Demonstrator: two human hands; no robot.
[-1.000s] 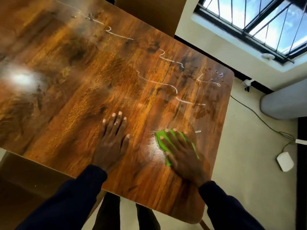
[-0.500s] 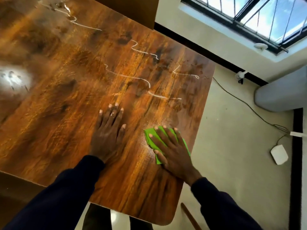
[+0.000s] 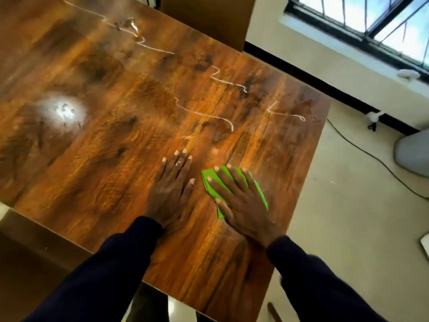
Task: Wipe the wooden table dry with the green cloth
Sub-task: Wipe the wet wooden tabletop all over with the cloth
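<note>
The glossy wooden table point(image 3: 97, 159) fills most of the view. My right hand point(image 3: 241, 201) lies flat with fingers spread on the folded green cloth point(image 3: 257, 189), pressing it onto the table near the right edge. My left hand point(image 3: 173, 189) rests flat on the bare wood just left of the cloth, fingers together, holding nothing. Thin shining lines of water point(image 3: 222, 117) wind across the tabletop beyond both hands, and small puddles point(image 3: 127, 24) sit near the far edge.
The table's right edge point(image 3: 308, 177) drops to a pale floor with a black cable point(image 3: 362, 152). A grey rounded object point(image 3: 413, 154) stands at far right below a barred window point(image 3: 371, 17). Brown chair backs sit at the far side point(image 3: 220, 17) and near left corner point(image 3: 27, 263).
My right hand has slid the green cloth a little away from the right edge toward the left hand. The left hand stays flat in place. The camera view has shifted.
</note>
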